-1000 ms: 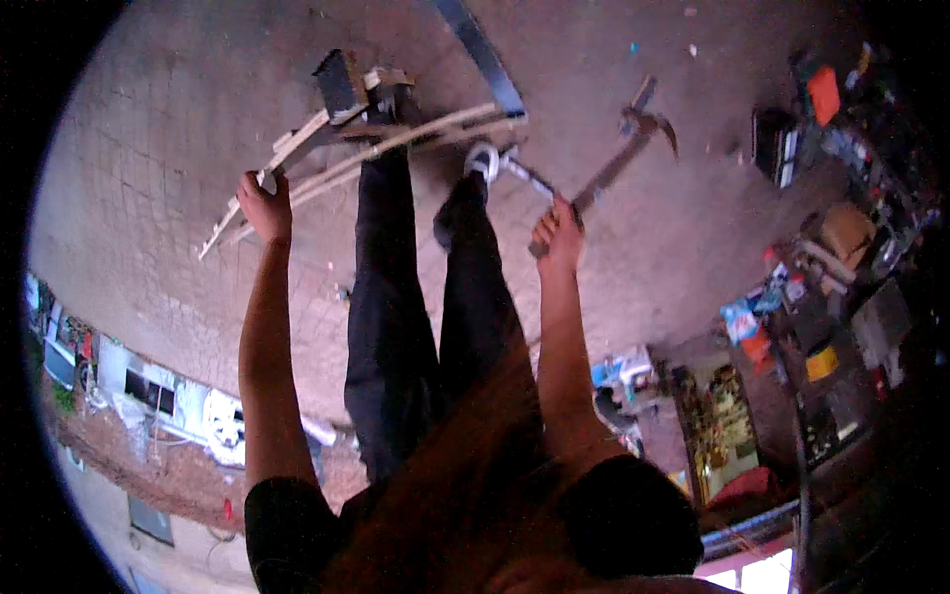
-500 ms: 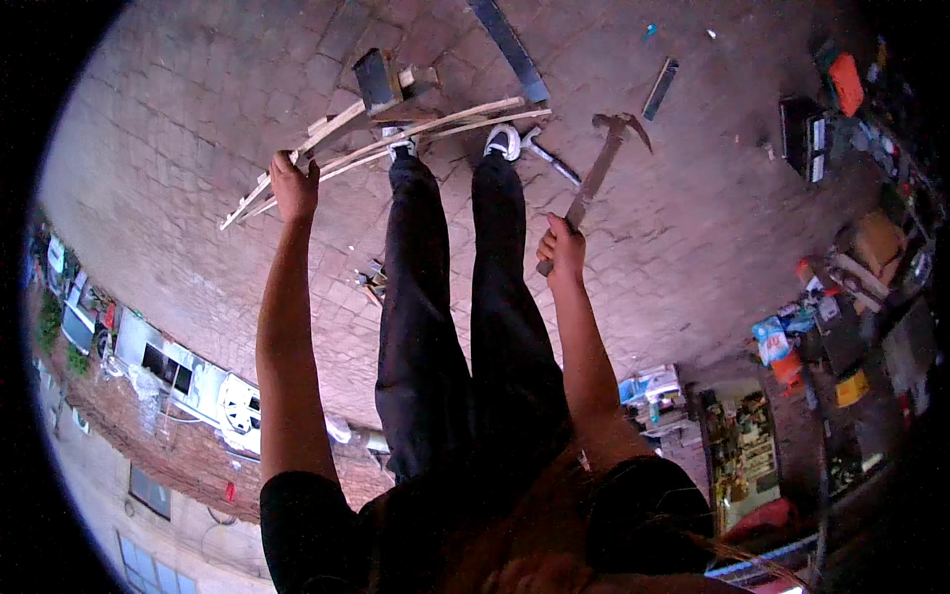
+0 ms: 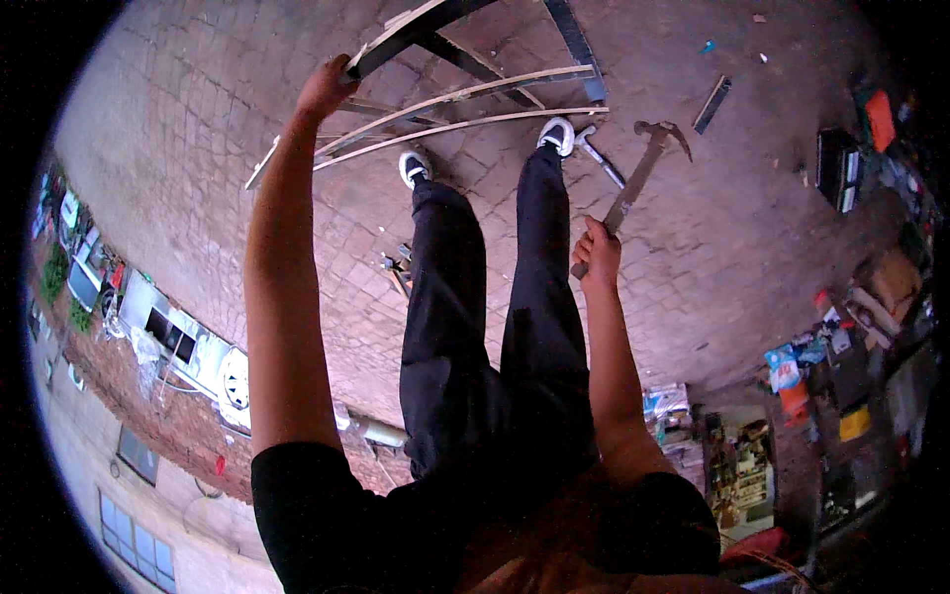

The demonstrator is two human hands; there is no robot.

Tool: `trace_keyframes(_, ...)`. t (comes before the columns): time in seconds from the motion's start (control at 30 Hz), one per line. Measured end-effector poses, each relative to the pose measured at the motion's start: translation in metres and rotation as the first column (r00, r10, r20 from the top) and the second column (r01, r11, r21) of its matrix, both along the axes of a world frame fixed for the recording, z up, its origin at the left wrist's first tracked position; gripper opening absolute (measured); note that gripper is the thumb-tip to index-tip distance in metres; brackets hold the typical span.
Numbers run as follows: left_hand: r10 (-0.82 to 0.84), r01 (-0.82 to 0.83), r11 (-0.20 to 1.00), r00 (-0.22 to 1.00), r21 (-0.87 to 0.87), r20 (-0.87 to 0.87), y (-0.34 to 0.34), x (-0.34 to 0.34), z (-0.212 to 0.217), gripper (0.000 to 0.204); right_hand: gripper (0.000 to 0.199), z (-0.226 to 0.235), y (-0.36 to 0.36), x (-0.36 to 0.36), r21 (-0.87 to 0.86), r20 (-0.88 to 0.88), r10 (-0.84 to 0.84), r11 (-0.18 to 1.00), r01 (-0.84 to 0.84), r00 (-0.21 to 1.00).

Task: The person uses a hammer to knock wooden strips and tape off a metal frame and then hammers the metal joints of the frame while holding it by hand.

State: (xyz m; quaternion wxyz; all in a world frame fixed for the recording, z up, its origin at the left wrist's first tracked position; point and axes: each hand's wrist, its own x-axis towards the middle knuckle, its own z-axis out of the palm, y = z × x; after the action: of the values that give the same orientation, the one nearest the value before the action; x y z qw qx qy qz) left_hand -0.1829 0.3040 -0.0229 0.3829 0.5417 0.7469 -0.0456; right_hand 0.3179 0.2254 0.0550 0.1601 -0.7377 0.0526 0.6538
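Note:
My left hand (image 3: pixel 325 87) is stretched out and grips the end of a wooden frame (image 3: pixel 465 94) made of thin pale slats and darker bars, which lies over the brick paving in front of my feet. My right hand (image 3: pixel 597 252) is closed around the handle of a claw hammer (image 3: pixel 641 170), whose head points up and away at the right of my right shoe (image 3: pixel 556 135). My left shoe (image 3: pixel 413 167) stands just under the lowest slat. Dark trousers cover both legs.
The ground is brick paving (image 3: pixel 198 148). A dark flat bar (image 3: pixel 712 103) and a metal tool (image 3: pixel 599 156) lie near the right shoe. Small tools (image 3: pixel 398 269) lie beside my left leg. Cluttered boxes and goods (image 3: pixel 851 327) fill the right side.
The frame and both shoes have shifted up and right in view. My left hand stays on the frame's end; my right hand keeps the hammer, now held more upright.

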Motion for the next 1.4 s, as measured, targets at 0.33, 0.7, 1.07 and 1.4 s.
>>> trace_keyframes(0.33, -0.188, 0.188, 0.982, 0.982, -0.003, 0.029, 0.027, -0.039, -0.027, 0.053, 0.034, 0.000, -0.079, -0.102, 0.100, 0.059, -0.069, 0.993, 0.063, 0.996)
trace_keyframes(0.7, 0.033, 0.007, 0.998, 0.816, -0.066, 0.577, -0.032, -0.116, -0.041, 0.068, 0.037, 0.003, -0.197, -0.241, -0.019, 0.108, -0.114, 0.993, 0.117, 0.988)
trace_keyframes(1.07, 0.020, -0.071, 0.990, 0.921, 0.118, 0.388, -0.047, -0.116, -0.056, 0.054, 0.030, -0.034, -0.210, -0.272, -0.019, 0.006, -0.139, 0.990, 0.139, 0.990)
trace_keyframes(1.4, 0.045, -0.051, 0.998, 0.988, 0.043, 0.148, -0.018, -0.164, -0.138, 0.073, 0.034, -0.059, -0.186, -0.275, -0.064, -0.028, -0.158, 0.986, 0.156, 0.987)
